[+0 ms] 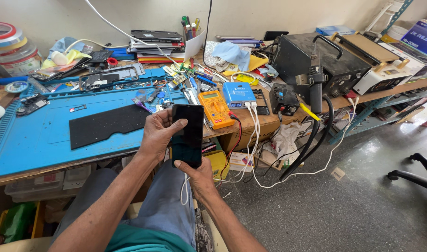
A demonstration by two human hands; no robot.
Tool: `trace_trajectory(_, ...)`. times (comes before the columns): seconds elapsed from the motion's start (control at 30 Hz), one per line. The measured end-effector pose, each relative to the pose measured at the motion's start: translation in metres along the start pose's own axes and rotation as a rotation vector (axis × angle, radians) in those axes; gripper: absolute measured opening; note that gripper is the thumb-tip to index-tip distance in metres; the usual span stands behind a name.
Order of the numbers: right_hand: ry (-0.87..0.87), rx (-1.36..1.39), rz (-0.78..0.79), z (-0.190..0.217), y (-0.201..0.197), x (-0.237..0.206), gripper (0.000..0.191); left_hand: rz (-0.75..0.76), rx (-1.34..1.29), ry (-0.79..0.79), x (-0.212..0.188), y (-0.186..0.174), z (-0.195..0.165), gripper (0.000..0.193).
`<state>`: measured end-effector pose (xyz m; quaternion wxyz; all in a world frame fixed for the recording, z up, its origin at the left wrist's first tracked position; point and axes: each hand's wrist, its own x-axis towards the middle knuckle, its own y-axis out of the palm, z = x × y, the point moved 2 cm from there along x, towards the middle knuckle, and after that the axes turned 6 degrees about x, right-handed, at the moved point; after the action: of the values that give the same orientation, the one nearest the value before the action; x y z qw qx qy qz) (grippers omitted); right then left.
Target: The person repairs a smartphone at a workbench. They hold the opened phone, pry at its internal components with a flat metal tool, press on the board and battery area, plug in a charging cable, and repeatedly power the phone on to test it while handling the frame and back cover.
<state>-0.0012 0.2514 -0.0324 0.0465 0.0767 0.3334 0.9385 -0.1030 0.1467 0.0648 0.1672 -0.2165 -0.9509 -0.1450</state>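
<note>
— Left hand (156, 133) wrapped around the upper edge of a slim black glass-fronted smartphone (187, 135), thumb across the dark screen.
— Right hand (196, 173) pinching the lower end, white cable (184, 191) dangling beneath.
— Held upright above the lap, just in front of the cluttered wooden table (251, 126).
— Orange handheld multimeter (215, 108) lying near, beside the blue silicone work mat (45, 126).
</note>
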Motion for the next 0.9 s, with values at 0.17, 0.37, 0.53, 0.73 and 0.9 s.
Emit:
trace_trajectory(0.17,-0.006,-0.021,0.01,-0.0009,0.0001,0.0,0.029,-0.007,-0.003,-0.027,0.0004,-0.0003,0.0003,0.025)
trace_trajectory(0.37,0.009,-0.042,0.005,0.0019,0.0023,-0.0018,0.03,-0.002,0.007,-0.013,-0.0006,-0.0004,-0.0002,0.023)
trace_trajectory(0.53,0.023,-0.023,0.009,0.0029,0.0025,-0.0021,0.03,-0.009,0.023,-0.023,-0.0019,-0.0019,0.0004,0.024)
trace_trajectory(0.73,-0.012,-0.033,0.004,0.0004,-0.0011,-0.0004,0.028,0.035,0.001,-0.038,-0.002,-0.0038,0.0014,0.024)
trace_trajectory(0.9,-0.04,-0.052,0.006,0.0023,-0.0001,-0.0012,0.026,0.045,0.045,-0.016,-0.0028,-0.0093,-0.0024,0.024)
